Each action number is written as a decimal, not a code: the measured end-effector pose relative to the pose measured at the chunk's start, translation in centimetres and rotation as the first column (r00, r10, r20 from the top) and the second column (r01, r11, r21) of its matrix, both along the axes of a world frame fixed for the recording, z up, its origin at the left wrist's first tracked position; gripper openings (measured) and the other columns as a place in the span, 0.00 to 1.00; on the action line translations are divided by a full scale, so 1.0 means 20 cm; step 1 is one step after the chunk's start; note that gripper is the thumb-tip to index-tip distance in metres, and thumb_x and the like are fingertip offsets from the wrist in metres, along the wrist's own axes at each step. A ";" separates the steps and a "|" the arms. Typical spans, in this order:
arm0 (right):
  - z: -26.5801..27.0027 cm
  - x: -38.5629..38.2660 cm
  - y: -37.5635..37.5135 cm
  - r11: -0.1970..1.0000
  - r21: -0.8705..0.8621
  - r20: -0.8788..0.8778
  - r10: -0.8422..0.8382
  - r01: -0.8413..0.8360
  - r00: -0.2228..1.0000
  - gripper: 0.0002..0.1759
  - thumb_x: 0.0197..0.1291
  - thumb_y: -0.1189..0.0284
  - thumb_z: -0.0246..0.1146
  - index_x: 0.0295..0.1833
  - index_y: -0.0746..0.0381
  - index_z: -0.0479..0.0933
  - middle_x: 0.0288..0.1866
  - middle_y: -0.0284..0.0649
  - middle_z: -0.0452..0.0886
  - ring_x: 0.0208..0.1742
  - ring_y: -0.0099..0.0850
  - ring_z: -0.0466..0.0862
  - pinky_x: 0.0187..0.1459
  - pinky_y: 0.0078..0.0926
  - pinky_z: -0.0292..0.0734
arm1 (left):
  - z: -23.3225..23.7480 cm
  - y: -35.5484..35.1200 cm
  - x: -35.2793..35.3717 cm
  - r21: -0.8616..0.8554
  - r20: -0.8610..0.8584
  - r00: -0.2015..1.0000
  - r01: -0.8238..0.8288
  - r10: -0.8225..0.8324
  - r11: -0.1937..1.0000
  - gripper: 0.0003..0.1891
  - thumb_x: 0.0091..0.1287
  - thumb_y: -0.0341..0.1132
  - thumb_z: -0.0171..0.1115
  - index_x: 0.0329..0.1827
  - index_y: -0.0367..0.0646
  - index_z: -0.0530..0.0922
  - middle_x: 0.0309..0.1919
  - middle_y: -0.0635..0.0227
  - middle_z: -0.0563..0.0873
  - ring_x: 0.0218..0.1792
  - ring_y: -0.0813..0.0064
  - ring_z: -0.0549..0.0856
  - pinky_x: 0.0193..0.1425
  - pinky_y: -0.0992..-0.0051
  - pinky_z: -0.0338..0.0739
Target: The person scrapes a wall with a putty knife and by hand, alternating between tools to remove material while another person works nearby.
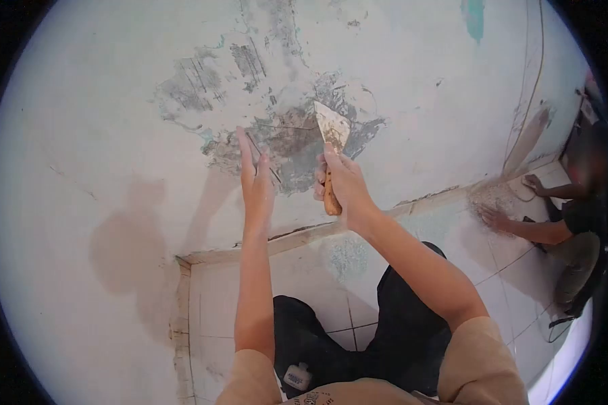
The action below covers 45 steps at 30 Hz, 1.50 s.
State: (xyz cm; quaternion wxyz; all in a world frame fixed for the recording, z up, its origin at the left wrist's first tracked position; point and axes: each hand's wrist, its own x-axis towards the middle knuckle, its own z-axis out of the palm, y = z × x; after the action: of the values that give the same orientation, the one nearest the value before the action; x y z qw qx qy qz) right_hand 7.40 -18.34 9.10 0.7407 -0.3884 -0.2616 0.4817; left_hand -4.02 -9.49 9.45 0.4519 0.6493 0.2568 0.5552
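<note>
In my right hand (346, 177) is a putty knife (332, 128), gripped by its wooden handle with the blade pointing up. Its pale blade is smeared with grime and overlaps the bare grey patch (290, 145) on the wall. My left hand (255, 179) is raised left of it, with straight fingers toward the wall. Between its thumb and fingers sits a thin, flat plate (263, 156), seen edge-on as a slanting dark line; its kind cannot be made out. Around the patch, the white paint (148, 54) is chipped and scraped.
A ledge (304, 235) runs along the wall's foot above the white tiled floor (216, 307). At the right, another person (574, 223) crouches with both hands low near debris (493, 199) by the wall. A cable (535, 81) hangs down the wall there.
</note>
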 end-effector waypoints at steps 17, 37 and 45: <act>0.12 0.10 -0.09 0.995 0.098 -0.070 0.034 -0.027 0.997 0.15 0.66 0.56 0.55 0.39 0.57 0.66 0.21 0.29 0.66 0.13 0.20 0.67 0.16 0.18 0.61 | -0.09 0.21 0.15 0.805 -0.060 0.693 -0.392 0.719 0.445 0.30 0.54 0.22 0.58 0.63 0.50 0.71 0.48 0.61 0.78 0.46 0.61 0.76 0.51 0.67 0.71; 0.16 0.15 -0.16 0.996 0.086 0.044 0.012 -0.015 0.999 0.14 0.67 0.59 0.54 0.38 0.59 0.68 0.20 0.28 0.66 0.11 0.17 0.66 0.13 0.14 0.62 | -0.06 0.32 0.25 0.987 -0.076 0.524 -0.083 0.849 0.139 0.27 0.58 0.21 0.53 0.64 0.41 0.68 0.66 0.67 0.68 0.66 0.64 0.68 0.66 0.62 0.65; 0.16 0.14 -0.20 0.993 0.117 0.034 0.015 -0.019 0.999 0.16 0.66 0.59 0.55 0.40 0.62 0.68 0.20 0.30 0.67 0.12 0.18 0.67 0.14 0.14 0.62 | -0.42 0.26 0.15 0.948 -0.300 0.616 0.104 0.728 0.302 0.22 0.60 0.26 0.54 0.60 0.43 0.72 0.64 0.70 0.71 0.64 0.68 0.71 0.64 0.65 0.69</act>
State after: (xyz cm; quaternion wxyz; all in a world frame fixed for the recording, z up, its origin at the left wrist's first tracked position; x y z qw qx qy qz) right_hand 10.14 -22.36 12.30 0.7537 -0.3501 -0.3048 0.4652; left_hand -1.10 -4.32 0.98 -0.2536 0.8646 0.1917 0.3890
